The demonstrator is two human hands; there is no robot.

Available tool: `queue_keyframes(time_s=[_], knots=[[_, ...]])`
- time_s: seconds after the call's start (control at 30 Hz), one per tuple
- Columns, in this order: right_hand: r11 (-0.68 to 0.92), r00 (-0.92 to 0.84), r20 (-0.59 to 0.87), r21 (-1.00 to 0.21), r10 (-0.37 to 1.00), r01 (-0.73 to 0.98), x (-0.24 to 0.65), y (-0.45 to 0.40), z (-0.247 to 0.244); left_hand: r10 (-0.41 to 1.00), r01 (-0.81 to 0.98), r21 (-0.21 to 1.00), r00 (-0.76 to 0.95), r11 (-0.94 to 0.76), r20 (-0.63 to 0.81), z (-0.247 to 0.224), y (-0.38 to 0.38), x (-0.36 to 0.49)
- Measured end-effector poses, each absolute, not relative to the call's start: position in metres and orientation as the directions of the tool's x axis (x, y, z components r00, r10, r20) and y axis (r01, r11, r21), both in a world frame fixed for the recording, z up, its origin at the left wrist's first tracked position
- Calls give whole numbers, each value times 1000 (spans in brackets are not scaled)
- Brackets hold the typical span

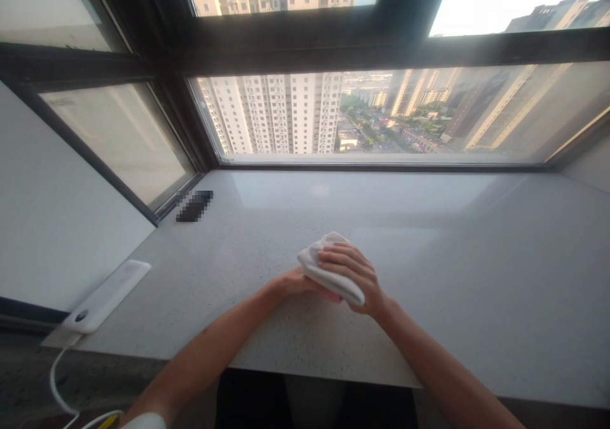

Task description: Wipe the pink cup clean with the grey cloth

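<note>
White cloth [330,269] is held bunched between the left hand [294,282], cupped beneath, and the right hand [350,271], clasped over it, on the speckled stone bench [429,302] (a pixelated object [194,206] lies far left).

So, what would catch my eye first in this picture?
The wide dark-framed window dominates the far side, looking out on tall cream apartment towers. Closer in, on the pale speckled stone counter, a bunched white cloth sits held between the left hand and right hand.
</note>
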State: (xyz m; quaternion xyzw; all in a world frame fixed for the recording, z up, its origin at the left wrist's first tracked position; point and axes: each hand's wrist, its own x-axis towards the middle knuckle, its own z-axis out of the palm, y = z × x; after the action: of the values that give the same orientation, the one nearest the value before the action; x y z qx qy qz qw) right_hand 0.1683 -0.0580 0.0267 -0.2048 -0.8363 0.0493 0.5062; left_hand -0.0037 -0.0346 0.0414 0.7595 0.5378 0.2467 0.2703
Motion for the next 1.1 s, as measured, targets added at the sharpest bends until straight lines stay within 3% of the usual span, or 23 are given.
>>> queue_keyframes(time_s=[0.07, 0.13, 0.23, 0.3, 0.37, 0.43, 0.47, 0.5, 0.57, 0.67, 0.7, 0.73, 0.83, 0.87, 0.93, 1.03, 1.1], knots=[[817, -245, 792, -477, 560, 325, 168, -56, 27, 913, 634, 700, 403, -328, 64, 43, -31, -11], [778, -190, 770, -532, 609, 335, 166, -57, 29, 908, 625, 699, 410, -347, 85, 40, -36, -5], [906, -391, 828, -295, 401, 305, 162, -61, 31, 971, 737, 639, 102, -220, 216, 29, -56, 26], [949, -477, 830, -180, 288, 258, 161, -61, 30, 912, 813, 582, -220, -25, 347, 26, -64, 41], [915, -397, 833, -291, 386, 280, 162, -58, 27, 966, 748, 641, -2, -171, 259, 29, -61, 35], [801, -201, 789, -511, 581, 312, 163, -55, 25, 965, 667, 696, 188, -264, 185, 37, -48, 14], [747, -127, 754, -585, 644, 317, 162, -55, 24, 898, 565, 754, 433, -336, 76, 40, -41, 2], [728, -104, 743, -604, 662, 324, 161, -56, 25, 839, 515, 783, 544, -349, 17, 42, -35, -8], [816, -239, 796, -466, 555, 342, 158, -60, 26, 884, 574, 761, 468, -302, -3, 41, -31, -18], [953, -523, 807, -154, 274, 262, 157, -63, 28, 984, 721, 673, 170, -165, 59, 33, -37, -12], [959, -539, 804, -137, 253, 247, 158, -62, 27, 989, 733, 665, 134, -142, 64, 32, -39, -10], [947, -498, 815, -182, 295, 263, 159, -61, 26, 974, 691, 700, 225, -183, 33, 33, -39, -9], [803, -212, 794, -483, 570, 349, 163, -57, 25, 870, 552, 786, 492, -280, -36, 41, -31, -15], [769, -165, 774, -530, 611, 358, 163, -57, 26, 844, 531, 798, 533, -286, -53, 45, -27, -17], [821, -248, 802, -447, 544, 355, 162, -59, 28, 830, 529, 803, 553, -277, -78, 51, -23, -22], [946, -480, 826, -182, 296, 270, 161, -61, 30, 846, 531, 811, 526, -246, -87, 56, -23, -26], [933, -442, 832, -232, 336, 274, 164, -58, 30, 830, 491, 837, 552, -241, -85, 57, -24, -27]])
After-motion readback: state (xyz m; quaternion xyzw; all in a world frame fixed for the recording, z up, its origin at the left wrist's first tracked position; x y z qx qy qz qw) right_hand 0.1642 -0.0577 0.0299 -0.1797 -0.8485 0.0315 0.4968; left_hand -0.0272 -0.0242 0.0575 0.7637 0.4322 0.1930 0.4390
